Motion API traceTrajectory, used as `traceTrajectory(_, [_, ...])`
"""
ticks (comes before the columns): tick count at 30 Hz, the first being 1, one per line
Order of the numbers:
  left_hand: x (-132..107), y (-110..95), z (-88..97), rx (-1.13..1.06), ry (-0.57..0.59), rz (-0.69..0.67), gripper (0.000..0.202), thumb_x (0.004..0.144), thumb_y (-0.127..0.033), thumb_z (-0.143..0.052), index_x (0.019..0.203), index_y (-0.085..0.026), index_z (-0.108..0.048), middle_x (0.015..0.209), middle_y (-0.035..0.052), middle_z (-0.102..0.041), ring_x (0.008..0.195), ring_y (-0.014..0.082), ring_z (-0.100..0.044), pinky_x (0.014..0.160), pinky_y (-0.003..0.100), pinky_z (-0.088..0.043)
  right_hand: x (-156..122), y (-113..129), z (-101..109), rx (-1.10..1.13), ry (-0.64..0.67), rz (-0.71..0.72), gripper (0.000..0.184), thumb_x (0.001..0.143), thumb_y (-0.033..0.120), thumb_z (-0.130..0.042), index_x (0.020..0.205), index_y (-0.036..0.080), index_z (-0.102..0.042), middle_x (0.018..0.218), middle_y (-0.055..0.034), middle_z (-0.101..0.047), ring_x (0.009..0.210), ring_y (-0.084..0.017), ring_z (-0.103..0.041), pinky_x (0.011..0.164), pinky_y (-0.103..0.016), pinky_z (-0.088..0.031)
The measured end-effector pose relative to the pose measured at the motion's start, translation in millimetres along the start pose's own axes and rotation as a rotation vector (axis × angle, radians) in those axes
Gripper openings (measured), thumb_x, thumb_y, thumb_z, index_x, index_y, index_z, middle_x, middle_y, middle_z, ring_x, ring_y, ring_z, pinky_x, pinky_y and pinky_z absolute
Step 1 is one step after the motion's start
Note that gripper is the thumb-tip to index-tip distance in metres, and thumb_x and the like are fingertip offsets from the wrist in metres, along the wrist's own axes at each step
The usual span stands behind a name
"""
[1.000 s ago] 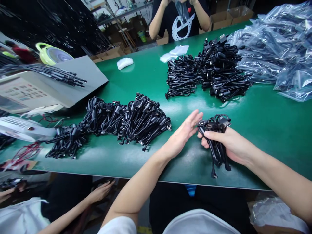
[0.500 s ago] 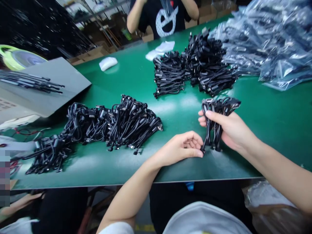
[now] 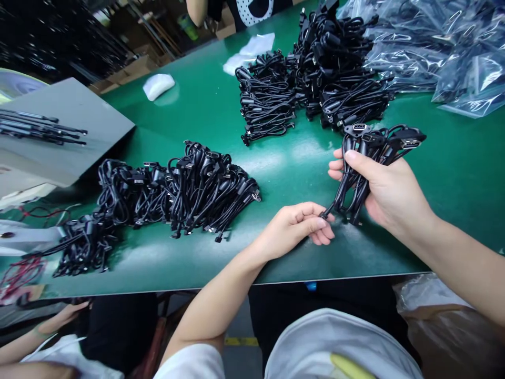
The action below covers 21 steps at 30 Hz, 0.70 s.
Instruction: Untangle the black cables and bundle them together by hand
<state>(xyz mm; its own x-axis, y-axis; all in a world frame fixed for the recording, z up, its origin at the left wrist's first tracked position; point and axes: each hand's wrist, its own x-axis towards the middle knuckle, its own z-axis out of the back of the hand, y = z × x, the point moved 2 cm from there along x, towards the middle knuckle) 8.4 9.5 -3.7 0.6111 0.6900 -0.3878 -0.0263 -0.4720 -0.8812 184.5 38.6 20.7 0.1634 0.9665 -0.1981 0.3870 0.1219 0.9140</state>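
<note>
My right hand [image 3: 389, 184] is wrapped round a bunch of black cables [image 3: 361, 158], its thumb lying across them. Rectangular panel-type connectors stick out at the top of the bunch, and small plugs hang from its lower end. At the lower left of the bunch, my left hand [image 3: 302, 226] pinches the plug end of one cable [image 3: 324, 214] between thumb and fingers. Left of my hands lies a heap of bundled black cables [image 3: 209, 189]. Beyond them is another pile of the same cables [image 3: 315, 79], partly stacked in rows.
Clear plastic bags [image 3: 434, 52] fill the back right of the green table [image 3: 189, 273]. White packets [image 3: 158, 86] lie farther back. A grey box [image 3: 87, 116] with rods on it stands at left, near red wires [image 3: 21, 276]. A co-worker's arm [image 3: 51, 323] shows lower left.
My left hand has closed its fingers on one cable's plug end. The bunch in my right hand has risen slightly and tilted. The camera view has shifted a little.
</note>
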Motion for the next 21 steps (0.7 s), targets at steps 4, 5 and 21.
traceTrajectory(4, [1.7, 1.5, 0.3, -0.068, -0.003, 0.034, 0.034, 0.085, -0.04, -0.074, 0.101, -0.011, -0.066, 0.084, 0.0079, -0.075, 0.071, 0.0137, -0.071, 0.069, 0.025, -0.055, 1.2, -0.4, 1.3, 0.008, -0.008, -0.014, 0.006, 0.085, 0.023, -0.073, 0.088, 0.018, -0.072, 0.088, -0.0006, -0.074, 0.085, -0.015, -0.074, 0.081, -0.027, -0.063])
traceTrajectory(5, [2.0, 1.5, 0.3, -0.076, -0.002, 0.037, 0.034, 0.084, -0.039, -0.074, 0.101, -0.011, -0.067, 0.084, 0.0078, -0.075, 0.071, 0.0137, -0.071, 0.068, 0.025, -0.055, 1.5, -0.5, 1.6, 0.014, -0.003, -0.016, 0.006, 0.085, 0.023, -0.073, 0.089, 0.019, -0.072, 0.088, -0.0005, -0.074, 0.085, -0.015, -0.074, 0.081, -0.027, -0.063])
traceTrajectory(21, [5.0, 1.5, 0.5, 0.172, 0.021, -0.082, 0.028, 0.093, -0.038, -0.062, 0.107, -0.013, -0.064, 0.09, 0.0088, -0.075, 0.077, 0.0156, -0.072, 0.075, 0.028, -0.056, 5.6, -0.2, 4.5, 0.046, 0.013, -0.091, 0.016, 0.078, 0.025, -0.081, 0.087, 0.016, -0.072, 0.088, -0.0016, -0.07, 0.075, -0.013, -0.067, 0.071, -0.023, -0.059])
